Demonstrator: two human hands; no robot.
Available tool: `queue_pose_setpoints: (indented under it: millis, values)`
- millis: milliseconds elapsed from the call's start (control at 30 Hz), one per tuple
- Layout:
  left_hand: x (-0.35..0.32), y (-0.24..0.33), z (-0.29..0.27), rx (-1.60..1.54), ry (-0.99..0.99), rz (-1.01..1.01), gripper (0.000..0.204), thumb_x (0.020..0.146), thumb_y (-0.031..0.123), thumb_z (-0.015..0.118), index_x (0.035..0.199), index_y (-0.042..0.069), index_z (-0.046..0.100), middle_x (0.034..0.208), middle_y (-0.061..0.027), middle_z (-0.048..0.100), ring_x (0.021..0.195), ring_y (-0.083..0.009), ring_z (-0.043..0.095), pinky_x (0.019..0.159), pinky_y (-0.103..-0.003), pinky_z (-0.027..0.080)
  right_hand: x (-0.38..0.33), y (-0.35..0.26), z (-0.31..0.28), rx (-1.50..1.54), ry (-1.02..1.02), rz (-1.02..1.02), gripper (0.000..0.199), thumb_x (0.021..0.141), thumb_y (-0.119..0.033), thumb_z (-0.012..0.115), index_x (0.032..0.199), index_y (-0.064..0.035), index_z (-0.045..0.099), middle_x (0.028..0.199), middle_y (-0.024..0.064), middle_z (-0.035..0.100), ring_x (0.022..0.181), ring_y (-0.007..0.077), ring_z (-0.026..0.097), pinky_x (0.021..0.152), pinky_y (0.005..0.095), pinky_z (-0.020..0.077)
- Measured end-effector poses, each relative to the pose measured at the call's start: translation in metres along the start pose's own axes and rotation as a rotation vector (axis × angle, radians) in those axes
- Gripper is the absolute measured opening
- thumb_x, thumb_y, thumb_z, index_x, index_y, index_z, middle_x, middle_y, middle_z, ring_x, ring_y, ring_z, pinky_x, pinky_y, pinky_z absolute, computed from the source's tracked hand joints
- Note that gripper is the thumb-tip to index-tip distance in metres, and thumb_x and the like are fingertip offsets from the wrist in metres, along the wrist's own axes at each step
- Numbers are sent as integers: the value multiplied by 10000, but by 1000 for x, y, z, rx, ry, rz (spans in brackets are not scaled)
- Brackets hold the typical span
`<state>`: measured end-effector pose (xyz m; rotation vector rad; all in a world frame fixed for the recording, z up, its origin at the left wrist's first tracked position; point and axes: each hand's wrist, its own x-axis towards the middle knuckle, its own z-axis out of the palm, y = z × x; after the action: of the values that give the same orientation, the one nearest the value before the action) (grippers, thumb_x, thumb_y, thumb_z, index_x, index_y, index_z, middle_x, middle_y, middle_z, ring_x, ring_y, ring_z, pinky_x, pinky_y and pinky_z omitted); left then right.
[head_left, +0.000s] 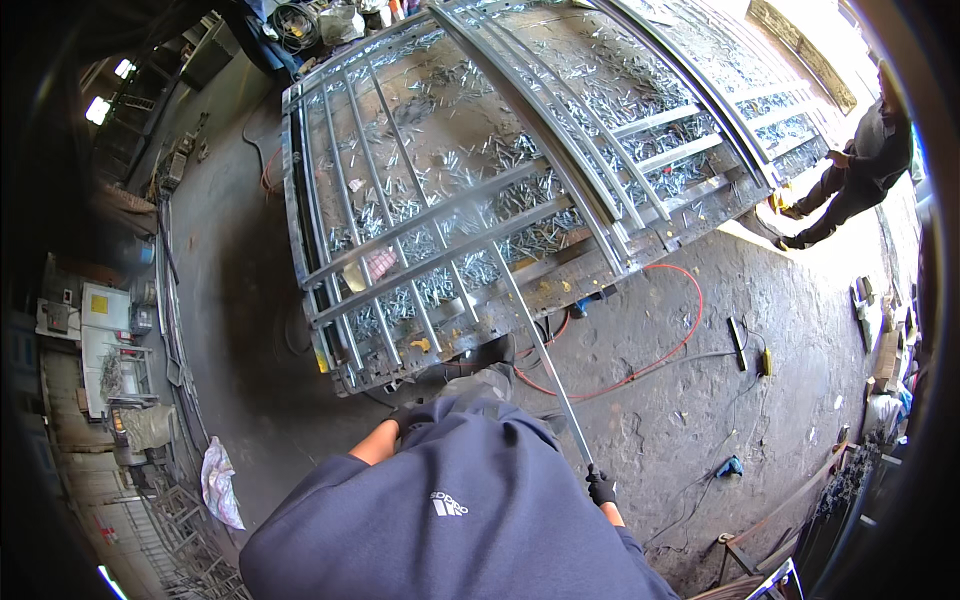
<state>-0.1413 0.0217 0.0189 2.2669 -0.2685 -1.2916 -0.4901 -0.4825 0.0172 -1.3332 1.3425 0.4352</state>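
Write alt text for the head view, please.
The right hand, in a black glove, grips a long thin metal bar reaching onto a large steel gate frame lying over scattered metal offcuts. The left hand is near the frame's edge; another person stands beyond.

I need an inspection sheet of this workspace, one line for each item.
Surface: stained concrete floor.
Job's things: long metal bar lying over a large metal gate frame strewn with small metal pieces.
Clutter: white bag, blue tool.
Grip: gloved right hand closed on the bar's near end; gloved left hand near the frame's edge, its hold cannot be told.
Cables: red hose, black cables.
Surroundings: another person standing; metal racks.
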Motion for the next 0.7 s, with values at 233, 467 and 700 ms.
queue_pose_setpoints:
  millis: [233, 467, 700]
  values:
    - [45, -7, -23, 327, 349, 324, 311, 824, 365, 634, 873, 60, 598, 891, -178, 627, 876, -381, 612, 745, -450, 477, 30, 11, 19, 145, -51, -79, 380, 896, -469, 714, 924, -91, 734, 613, -25, 574, 449, 65, 422, 426, 268, 306]
    - [40, -41, -26, 447, 284, 338, 375, 828, 459, 663, 921, 97, 641, 945, -173, 658, 781, -346, 623, 690, -421, 495, 160, -280, 236, -821, -278, -793, 489, 990, -250, 524, 1407, -7, 450, 1427, 244, 468, 1301, 396, 460, 1062, 422, 395]
    - [10, -62, -31, -811, 484, -382, 294, 966, 425, 552, 1057, 153, 613, 908, -29, 669, 757, -155, 620, 625, -340, 491, 112, -397, 202, -79, -277, -1401, 299, 1023, -154, 501, 1261, 8, 584, 1276, 157, 615, 1198, 302, 578, 1033, 341, 428]
